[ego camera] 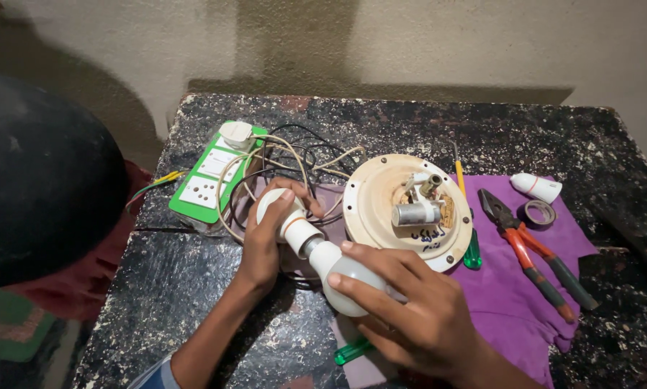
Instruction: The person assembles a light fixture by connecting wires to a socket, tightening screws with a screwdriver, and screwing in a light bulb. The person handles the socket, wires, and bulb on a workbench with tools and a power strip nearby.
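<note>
The white plastic lamp holder [284,216] is gripped by the left hand [266,241], and the white glass bulb [341,277], already seated in it, is wrapped by the right hand [410,313]. Beside them on the speckled black table [194,288], the round cream fan housing [407,209] lies open; red-handled pliers [532,252] lie unused on the purple cloth [503,302].

I count two hands: my left hand [266,238] and right hand [410,310], mid-frame. One bulb [341,277] and two white holders: one holder [287,216] at the bulb, a spare holder [536,187] upper right. Two green-handled screwdrivers: one screwdriver [469,238] beside the disc, a second screwdriver [352,351] at bottom centre. One pair of pliers [536,252], one tape roll [539,213], one round disc [407,211], one switchboard [212,176], one purple cloth [503,295].
</note>
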